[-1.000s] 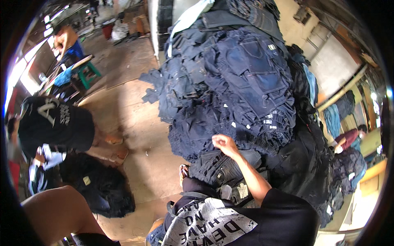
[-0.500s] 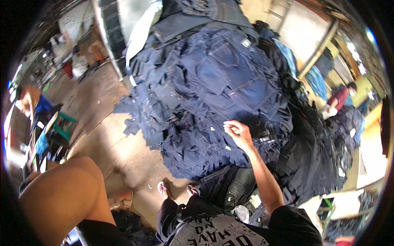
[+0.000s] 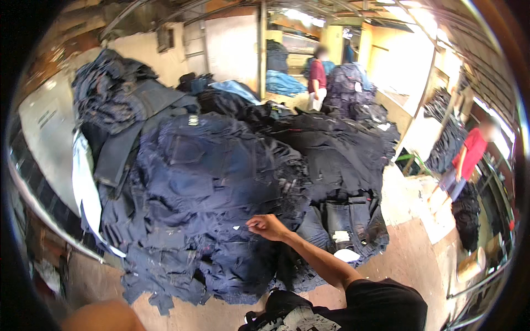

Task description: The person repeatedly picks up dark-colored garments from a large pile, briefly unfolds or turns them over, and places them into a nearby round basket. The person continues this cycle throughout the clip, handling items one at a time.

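Note:
My right hand point(image 3: 266, 227) hovers over or against the front of a big heap of dark blue denim garments point(image 3: 187, 182); whether it touches the cloth I cannot tell. Its fingers are curled in, with nothing visible in them. Close by the fingertips, a small white tag point(image 3: 236, 228) shows on the denim. My right forearm comes up from a black sleeve at the lower right. At the lower left edge, only a blurred bit of my left arm point(image 3: 105, 317) appears, and the left hand is out of sight.
Black jeans point(image 3: 339, 220) lie folded over the heap's right part, above a white round piece point(image 3: 347, 255). One person point(image 3: 317, 77) stands behind the heap, another in red point(image 3: 469, 151) at the right. A pale panel point(image 3: 49, 138) stands at the left; wooden flooring point(image 3: 414, 259) runs along the right.
The view has swung up and to the right, bringing the person in red into sight. My raised left arm has mostly left the picture. My right hand remains by the denim heap, fingers curled.

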`<act>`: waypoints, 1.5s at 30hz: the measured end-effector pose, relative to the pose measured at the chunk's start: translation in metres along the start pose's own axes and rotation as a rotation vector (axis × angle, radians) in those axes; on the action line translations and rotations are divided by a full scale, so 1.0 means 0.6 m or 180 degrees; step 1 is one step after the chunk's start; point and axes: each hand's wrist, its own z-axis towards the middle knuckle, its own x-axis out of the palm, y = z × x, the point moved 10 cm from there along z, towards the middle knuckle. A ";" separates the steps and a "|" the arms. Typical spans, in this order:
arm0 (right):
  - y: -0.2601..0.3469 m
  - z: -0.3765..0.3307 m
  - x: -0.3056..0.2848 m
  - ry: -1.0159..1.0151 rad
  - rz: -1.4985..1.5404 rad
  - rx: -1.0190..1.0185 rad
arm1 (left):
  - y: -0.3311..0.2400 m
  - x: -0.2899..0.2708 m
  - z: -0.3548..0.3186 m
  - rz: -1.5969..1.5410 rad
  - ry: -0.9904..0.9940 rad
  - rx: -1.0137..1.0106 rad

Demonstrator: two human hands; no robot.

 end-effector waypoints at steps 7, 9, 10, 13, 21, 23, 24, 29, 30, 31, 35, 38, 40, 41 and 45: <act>0.186 0.099 -0.006 -0.1129 -0.1012 -0.1196 | -0.058 -0.054 0.015 -0.0849 -0.0238 0.0220; 0.238 0.175 0.010 -0.1236 -0.0873 -0.1507 | 0.010 0.025 -0.072 -0.0816 0.0406 -0.0545; 0.266 0.214 0.019 -0.1301 -0.0840 -0.1753 | 0.054 0.067 -0.137 -0.0531 0.0832 -0.0994; 0.319 0.353 0.064 -0.1349 -0.1357 -0.2000 | 0.178 0.135 -0.365 -0.0142 0.1518 -0.2106; 0.217 0.556 0.102 -0.0715 -0.2106 -0.1843 | 0.253 0.188 -0.792 -0.0268 0.2204 -0.4013; 0.173 0.591 0.040 -0.0585 -0.1311 -0.1119 | 0.251 0.210 -0.794 -0.0527 0.2069 -0.3896; 0.187 0.585 -0.019 -0.1094 -0.0740 -0.1293 | 0.263 0.219 -0.793 -0.0524 0.1994 -0.4020; 0.232 0.621 -0.258 -0.1254 0.0341 -0.1105 | 0.354 0.294 -0.652 -0.0786 0.1775 -0.3630; 0.242 0.620 -0.271 -0.1236 0.0225 -0.1101 | 0.375 0.315 -0.605 -0.0813 0.1747 -0.3481; 0.260 0.605 -0.270 -0.1209 -0.0016 -0.1394 | 0.395 0.342 -0.561 -0.0890 0.1744 -0.3486; 0.266 0.530 -0.086 -0.0590 -0.0982 -0.1970 | 0.433 0.458 -0.320 -0.1440 0.1297 -0.2610; 0.188 0.530 0.026 0.0047 -0.1508 -0.0961 | 0.459 0.551 -0.179 -0.1641 0.1012 -0.2201; 0.194 0.541 -0.004 -0.0310 -0.1094 -0.0908 | 0.480 0.611 -0.129 -0.1676 0.1130 -0.2105; 0.202 0.557 -0.041 -0.0469 -0.0926 -0.0828 | 0.488 0.634 -0.116 -0.1758 0.1239 -0.2066; 0.296 0.587 -0.252 -0.1760 -0.1303 -0.0660 | 0.540 0.683 -0.102 -0.1185 0.1438 -0.2053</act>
